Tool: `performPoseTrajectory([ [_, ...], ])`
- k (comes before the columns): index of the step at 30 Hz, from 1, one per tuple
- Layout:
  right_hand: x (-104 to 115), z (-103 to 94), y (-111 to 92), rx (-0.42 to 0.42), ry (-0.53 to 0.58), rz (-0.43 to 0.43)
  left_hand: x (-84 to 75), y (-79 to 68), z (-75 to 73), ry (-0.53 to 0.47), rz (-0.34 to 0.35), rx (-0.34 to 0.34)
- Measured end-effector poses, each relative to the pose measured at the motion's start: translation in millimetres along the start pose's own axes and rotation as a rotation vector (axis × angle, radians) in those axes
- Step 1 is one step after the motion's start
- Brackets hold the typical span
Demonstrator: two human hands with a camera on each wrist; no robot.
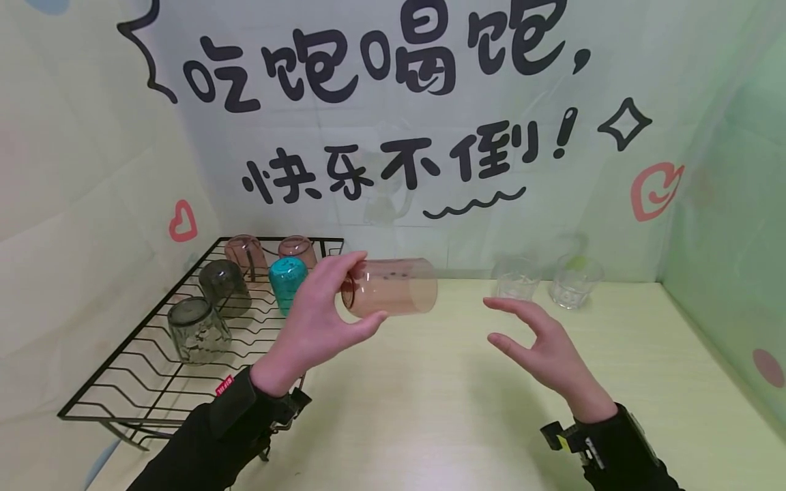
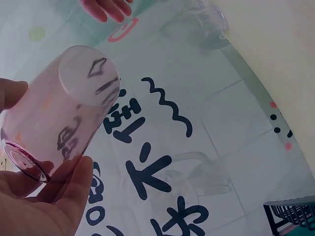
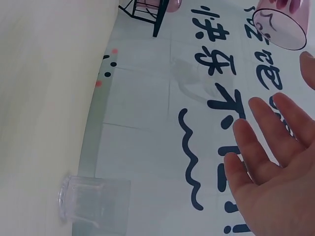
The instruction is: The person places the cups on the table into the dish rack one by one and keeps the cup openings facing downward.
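Observation:
A clear pink drinking glass (image 1: 396, 286) lies on its side in the air above the table, its open rim toward the right. My left hand (image 1: 316, 317) grips it by the base end, thumb below and fingers above; the left wrist view shows the same pink glass (image 2: 74, 98) between thumb and fingers. To the right, my right hand (image 1: 543, 348) hangs apart from the glass with fingers spread and nothing in them. In the right wrist view that hand's fingers (image 3: 261, 157) are extended, the pink glass (image 3: 283, 24) beyond them.
A black wire rack (image 1: 138, 382) at left bears upturned glasses: a teal one (image 1: 287, 279), a dark grey one (image 1: 224, 286), a clear greyish one (image 1: 198, 331) and two pink ones. Two clear glasses (image 1: 574, 283) stand at the back right, against the printed backdrop (image 1: 344, 225).

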State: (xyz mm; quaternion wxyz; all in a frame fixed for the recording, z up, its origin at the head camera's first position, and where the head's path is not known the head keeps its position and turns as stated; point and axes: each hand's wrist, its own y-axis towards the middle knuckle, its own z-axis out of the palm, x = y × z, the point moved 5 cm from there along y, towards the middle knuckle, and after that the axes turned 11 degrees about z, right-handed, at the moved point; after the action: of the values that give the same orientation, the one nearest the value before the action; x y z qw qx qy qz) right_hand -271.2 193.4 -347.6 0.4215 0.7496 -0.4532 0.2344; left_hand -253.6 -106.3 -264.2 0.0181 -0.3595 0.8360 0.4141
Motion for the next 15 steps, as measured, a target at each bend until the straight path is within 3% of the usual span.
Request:
performPoseTrajectory([
  [15,-2,-2.4,-3,0.041,-0.141,-0.092,13.8,-8.1,-14.8,0.082,-0.046,0.004],
])
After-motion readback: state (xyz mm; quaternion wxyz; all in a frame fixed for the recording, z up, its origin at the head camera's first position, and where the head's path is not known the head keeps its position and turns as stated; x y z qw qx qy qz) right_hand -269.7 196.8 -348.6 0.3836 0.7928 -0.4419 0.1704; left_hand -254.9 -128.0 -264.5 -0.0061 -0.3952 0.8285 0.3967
